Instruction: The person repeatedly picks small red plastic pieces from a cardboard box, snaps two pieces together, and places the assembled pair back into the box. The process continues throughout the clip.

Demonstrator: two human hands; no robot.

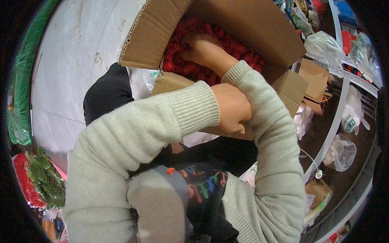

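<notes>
A brown cardboard box [148,44] stands with its flaps up in front of me. Inside it lie many small red pieces [239,48], too dim and tightly packed to name. My right hand [204,50] reaches down among them. Its fingertips are blurred and hidden in the red, so I cannot see whether they grip any. My left hand [231,107] is closed at the box's near side, its curled fingers close against the right sleeve [263,105]. What it holds, if anything, is hidden.
White floor tiles [77,69] lie to the left, bordered by a green plastic-wrapped roll [22,89]. On the right, white shelf rails [338,109] hold plastic bags [350,111] and a smaller carton [312,79]. Wrapped greenery [44,178] lies at lower left.
</notes>
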